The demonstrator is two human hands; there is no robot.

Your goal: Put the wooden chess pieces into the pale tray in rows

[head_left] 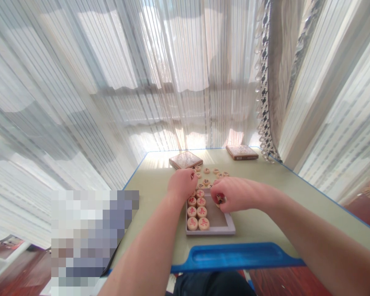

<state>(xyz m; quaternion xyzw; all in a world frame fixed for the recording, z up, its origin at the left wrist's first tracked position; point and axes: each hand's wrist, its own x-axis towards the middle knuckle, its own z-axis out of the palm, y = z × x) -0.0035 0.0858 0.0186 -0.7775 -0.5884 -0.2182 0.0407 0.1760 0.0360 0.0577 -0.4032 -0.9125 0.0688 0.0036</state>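
Note:
An open shallow box (209,232) lies on the table. Two columns of round wooden pieces with red characters (202,212) fill its left part, and bare grey-brown floor shows to their right. My right hand (226,193) is over the box's right side, its fingers closed around a piece with a dark character (220,200). My left hand (183,183) is at the box's far left corner, fingers curled; what they hold, if anything, is hidden. Past the box, several loose pieces with dark characters (206,182) are scattered on the table.
Two flat boxes lie at the far side of the table (265,226), one behind my left hand (186,158) and one farther right (242,152). A blue tray (237,253) edges the near side. Sheer curtains (185,102) hang behind. A blurred patch covers the left.

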